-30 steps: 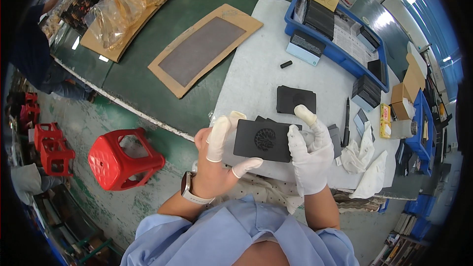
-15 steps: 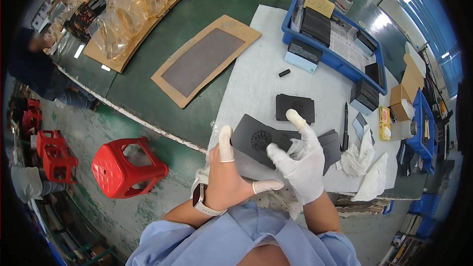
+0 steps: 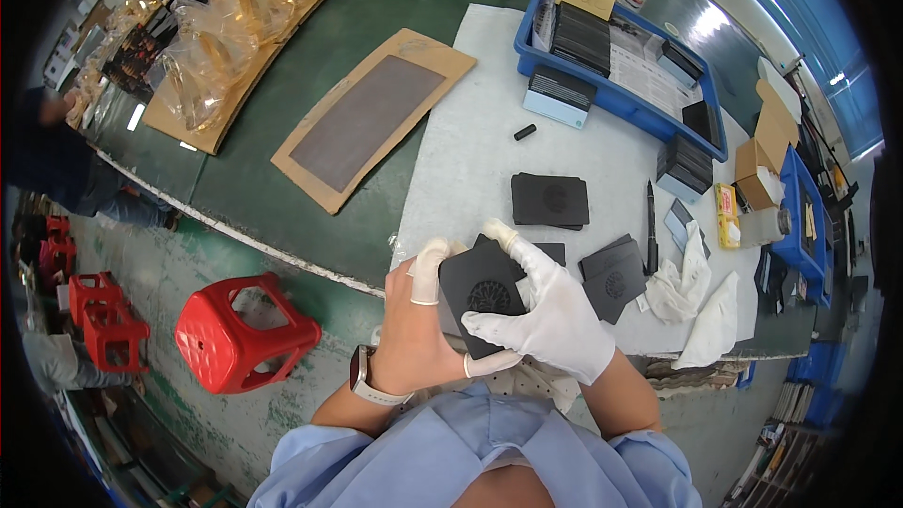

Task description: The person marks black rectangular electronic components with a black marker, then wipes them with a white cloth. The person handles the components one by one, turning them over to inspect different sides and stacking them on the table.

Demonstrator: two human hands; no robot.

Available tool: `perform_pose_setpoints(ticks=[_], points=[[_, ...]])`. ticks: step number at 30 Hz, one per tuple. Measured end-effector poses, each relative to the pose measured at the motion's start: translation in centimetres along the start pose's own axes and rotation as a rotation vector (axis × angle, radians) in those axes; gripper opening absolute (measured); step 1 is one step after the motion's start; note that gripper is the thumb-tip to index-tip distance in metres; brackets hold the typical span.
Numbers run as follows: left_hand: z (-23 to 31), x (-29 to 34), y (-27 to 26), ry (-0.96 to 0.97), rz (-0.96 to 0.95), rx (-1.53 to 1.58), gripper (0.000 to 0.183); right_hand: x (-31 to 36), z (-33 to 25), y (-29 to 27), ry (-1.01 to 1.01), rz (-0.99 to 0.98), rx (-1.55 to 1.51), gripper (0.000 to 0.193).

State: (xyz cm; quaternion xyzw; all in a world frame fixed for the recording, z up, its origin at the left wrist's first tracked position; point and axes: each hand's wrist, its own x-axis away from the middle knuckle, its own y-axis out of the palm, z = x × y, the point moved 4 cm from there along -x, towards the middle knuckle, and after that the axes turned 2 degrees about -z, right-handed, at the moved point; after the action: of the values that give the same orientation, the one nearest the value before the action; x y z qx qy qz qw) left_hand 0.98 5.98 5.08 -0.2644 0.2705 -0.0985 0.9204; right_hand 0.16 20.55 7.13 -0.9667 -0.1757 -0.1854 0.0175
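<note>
Between my hands is a black card [image 3: 470,273] with a round embossed tree-like pattern, held tilted over the near table edge. My left hand [image 3: 414,334], with white finger cots on thumb and forefinger, wraps its left side. My right hand [image 3: 564,327], in a white glove, pinches its right side, with the thumb on the face. Dark cards lie partly hidden behind it. Just beyond sits a neat stack of black cards [image 3: 548,200]. To the right, several dark cards [image 3: 613,284] lie loosely fanned, the top one showing a similar pattern.
At the far right stands a blue tray [image 3: 621,89] of dark card stacks, with more card stacks [image 3: 559,94] before it. A black pen [image 3: 651,226] and crumpled white gloves [image 3: 682,287] lie right. Cardboard with a grey panel [image 3: 372,118] lies left; a red stool [image 3: 240,334] stands below.
My hands have come together from apart and closed on the dark card, which is now raised and turned more upright. The view has shifted slightly.
</note>
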Motion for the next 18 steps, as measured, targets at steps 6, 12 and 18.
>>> perform_pose_setpoints(ticks=[6, 12, 18], points=[[1.2, 0.1, 0.4, 0.072, -0.061, 0.041, 0.109, -0.6, 1.0, -1.4, -0.085, 0.218, -0.013, 0.056], [1.2, 0.8, 0.7, 0.025, -0.110, 0.151, 0.112, -0.2, -0.1, -4.9, -0.222, 0.521, -0.203, 0.035], [0.9, 1.3, 1.1, -0.029, -0.140, 0.130, 0.114, 0.5, 0.0, -2.6, -0.312, 0.146, -0.012, 0.042]])
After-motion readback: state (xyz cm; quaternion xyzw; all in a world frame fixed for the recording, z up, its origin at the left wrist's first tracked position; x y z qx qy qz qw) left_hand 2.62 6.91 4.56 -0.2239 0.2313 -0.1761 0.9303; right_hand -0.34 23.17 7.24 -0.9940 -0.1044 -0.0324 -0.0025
